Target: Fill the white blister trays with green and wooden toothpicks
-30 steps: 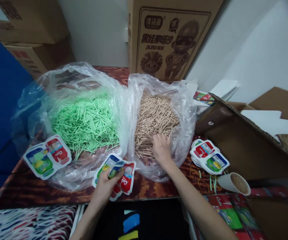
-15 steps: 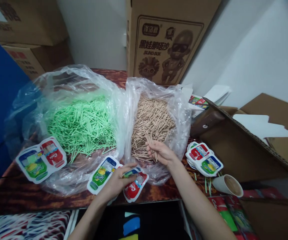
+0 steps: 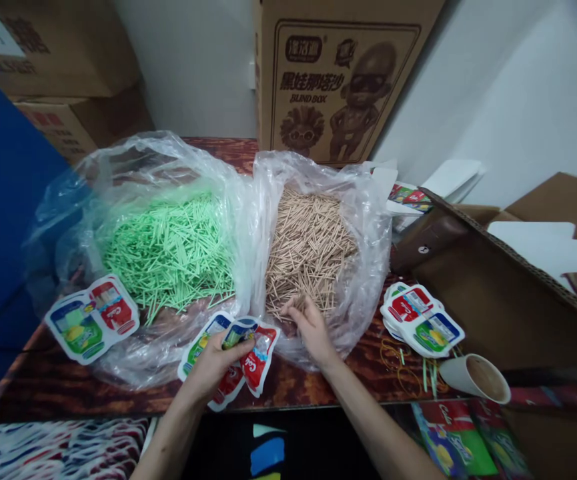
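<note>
My left hand is closed on a colourful packet printed with drink cans, held above the near edge of the wooden table. My right hand reaches into a clear plastic bag of tan sticks; its fingers are curled among the sticks at the pile's near edge. What they grip is hidden. A second clear bag on the left holds green sticks.
A loose packet lies at the left, a stack of packets at the right. A paper cup lies on its side. Open cardboard box on the right, printed carton behind, more cartons back left.
My right hand came out of the tan sticks with a few in its fingers, then dipped back to the pile's near edge. My left hand shifted the packet slightly.
</note>
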Available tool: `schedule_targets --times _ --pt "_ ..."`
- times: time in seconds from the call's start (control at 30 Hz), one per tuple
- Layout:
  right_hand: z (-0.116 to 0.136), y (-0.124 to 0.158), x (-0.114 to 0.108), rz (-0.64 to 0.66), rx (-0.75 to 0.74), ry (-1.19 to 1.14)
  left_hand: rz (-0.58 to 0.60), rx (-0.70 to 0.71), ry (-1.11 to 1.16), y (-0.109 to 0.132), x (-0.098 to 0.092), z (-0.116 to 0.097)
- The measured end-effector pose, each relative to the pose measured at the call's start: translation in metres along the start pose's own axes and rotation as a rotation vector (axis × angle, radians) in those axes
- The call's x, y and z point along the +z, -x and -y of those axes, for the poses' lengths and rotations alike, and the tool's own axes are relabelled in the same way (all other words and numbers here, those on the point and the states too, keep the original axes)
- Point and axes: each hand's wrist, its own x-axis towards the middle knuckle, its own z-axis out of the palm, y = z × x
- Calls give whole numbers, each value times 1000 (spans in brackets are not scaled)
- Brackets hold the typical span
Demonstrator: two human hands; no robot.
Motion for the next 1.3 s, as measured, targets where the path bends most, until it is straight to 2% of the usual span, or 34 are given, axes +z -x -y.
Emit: schedule_targets --times 0.13,0.37,0.5,0.73,1.07,1.3 --pt "-17 17 9 21 -15 190 -10 -35 25 4 0 0" --pt "-15 20 11 14 -66 201 -73 -59 113 8 -5 6" --pt "-20 21 13 -30 -19 193 -88 -71 149 9 -4 4" --pt "-23 21 14 -52 -44 214 -92 -53 90 8 -8 8" --pt "-25 23 9 34 -68 180 -140 -42 47 8 -11 11" --pt "-13 23 5 58 -106 193 -136 -33 21 3 -14 12"
